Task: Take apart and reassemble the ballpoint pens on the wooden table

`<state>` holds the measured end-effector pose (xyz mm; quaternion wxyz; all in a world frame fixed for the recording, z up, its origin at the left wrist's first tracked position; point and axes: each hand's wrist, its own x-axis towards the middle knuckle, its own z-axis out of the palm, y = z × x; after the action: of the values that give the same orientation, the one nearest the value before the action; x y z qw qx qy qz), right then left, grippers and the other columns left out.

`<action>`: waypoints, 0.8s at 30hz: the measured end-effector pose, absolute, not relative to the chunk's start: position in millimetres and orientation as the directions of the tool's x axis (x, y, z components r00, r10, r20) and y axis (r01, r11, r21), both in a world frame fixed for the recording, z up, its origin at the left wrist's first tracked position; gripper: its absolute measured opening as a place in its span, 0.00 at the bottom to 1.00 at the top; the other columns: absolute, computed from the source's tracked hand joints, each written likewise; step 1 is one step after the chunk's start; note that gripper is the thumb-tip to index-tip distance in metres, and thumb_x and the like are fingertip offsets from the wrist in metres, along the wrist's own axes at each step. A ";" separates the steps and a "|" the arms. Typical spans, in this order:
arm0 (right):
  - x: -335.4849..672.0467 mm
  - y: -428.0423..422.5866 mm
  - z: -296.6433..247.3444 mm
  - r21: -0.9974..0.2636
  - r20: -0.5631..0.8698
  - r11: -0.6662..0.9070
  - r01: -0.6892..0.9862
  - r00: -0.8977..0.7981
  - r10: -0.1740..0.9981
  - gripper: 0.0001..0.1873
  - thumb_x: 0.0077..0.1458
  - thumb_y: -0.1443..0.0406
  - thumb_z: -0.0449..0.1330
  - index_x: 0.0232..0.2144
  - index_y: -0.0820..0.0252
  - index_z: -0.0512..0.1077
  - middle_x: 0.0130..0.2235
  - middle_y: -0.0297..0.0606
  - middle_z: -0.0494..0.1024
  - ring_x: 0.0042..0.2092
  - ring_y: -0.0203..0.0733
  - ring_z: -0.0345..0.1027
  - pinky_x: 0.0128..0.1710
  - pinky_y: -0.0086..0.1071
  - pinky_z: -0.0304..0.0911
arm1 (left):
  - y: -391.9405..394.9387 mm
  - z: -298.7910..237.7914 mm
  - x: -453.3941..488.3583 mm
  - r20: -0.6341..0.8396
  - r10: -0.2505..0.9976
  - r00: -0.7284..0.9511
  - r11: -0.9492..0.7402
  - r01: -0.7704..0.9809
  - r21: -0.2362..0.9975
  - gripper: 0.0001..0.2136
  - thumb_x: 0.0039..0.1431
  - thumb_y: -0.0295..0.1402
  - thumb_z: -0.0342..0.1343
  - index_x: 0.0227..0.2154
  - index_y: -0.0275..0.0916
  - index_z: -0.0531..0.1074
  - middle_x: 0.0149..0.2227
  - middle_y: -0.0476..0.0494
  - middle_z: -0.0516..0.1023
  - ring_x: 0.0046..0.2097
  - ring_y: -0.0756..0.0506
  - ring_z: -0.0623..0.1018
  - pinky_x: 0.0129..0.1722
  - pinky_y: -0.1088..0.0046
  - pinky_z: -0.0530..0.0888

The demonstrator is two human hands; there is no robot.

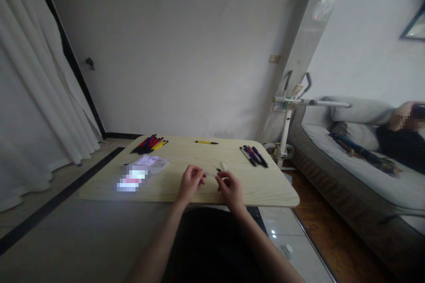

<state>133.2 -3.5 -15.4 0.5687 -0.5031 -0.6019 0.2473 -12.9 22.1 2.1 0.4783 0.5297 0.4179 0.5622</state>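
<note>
Over the near middle of the wooden-topped table (179,154), my left hand (192,179) and my right hand (229,186) face each other with bent fingers. A thin, pale, see-through piece (210,174) spans the gap between their fingertips, both hands pinching it; its kind is too small to make out. Just beyond my right fingers lies a white pen part (223,166), with a small dark-tipped piece (218,169) beside it. Farther off, a yellow pen (206,142) with a black tip lies crosswise near the far edge.
At the left is a pile of red, black and yellow pens (149,145), then a clear plastic bag (161,166) and a lit, blurred-out screen (133,180). Several dark and white pens (254,156) lie at the right. A person (403,135) is on the sofa (358,168).
</note>
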 end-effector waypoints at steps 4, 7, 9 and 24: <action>137.0 4.8 -15.9 -0.895 0.421 0.360 0.264 0.231 0.877 0.16 0.50 0.56 0.52 0.35 0.63 0.67 0.29 0.38 0.72 0.20 0.31 0.63 0.17 0.25 0.58 | 20.3 5.4 -12.1 0.198 0.975 0.102 -0.191 -0.072 0.979 0.12 0.46 0.40 0.54 0.28 0.36 0.63 0.26 0.46 0.74 0.22 0.53 0.70 0.22 0.78 0.65; 139.6 7.5 -10.0 -0.895 0.430 0.378 0.238 0.234 0.872 0.16 0.51 0.56 0.52 0.37 0.62 0.67 0.30 0.38 0.72 0.21 0.31 0.63 0.17 0.24 0.58 | 18.2 7.0 -9.8 0.189 0.966 0.177 -0.185 -0.040 0.982 0.11 0.45 0.38 0.55 0.28 0.35 0.66 0.27 0.44 0.74 0.24 0.51 0.71 0.24 0.77 0.66; 139.7 8.3 -4.6 -0.885 0.451 0.399 0.238 0.232 0.862 0.16 0.51 0.57 0.51 0.37 0.62 0.67 0.32 0.39 0.71 0.21 0.30 0.63 0.17 0.24 0.58 | 16.6 6.6 -7.8 0.184 0.960 0.209 -0.185 -0.018 0.983 0.11 0.45 0.38 0.56 0.29 0.35 0.68 0.28 0.44 0.74 0.26 0.50 0.72 0.25 0.76 0.67; 157.5 15.9 -3.0 -0.701 0.580 0.428 0.571 0.106 0.808 0.13 0.49 0.69 0.49 0.37 0.61 0.69 0.37 0.41 0.70 0.33 0.36 0.65 0.32 0.29 0.63 | 15.1 3.8 -9.6 0.241 0.949 0.203 -0.260 0.075 0.963 0.14 0.52 0.42 0.47 0.31 0.35 0.68 0.29 0.43 0.75 0.25 0.50 0.72 0.25 0.76 0.67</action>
<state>157.5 15.9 -3.0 0.5285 -0.5230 -0.6593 0.1121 -9.6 15.1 3.8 0.4525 0.6299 0.4063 0.4831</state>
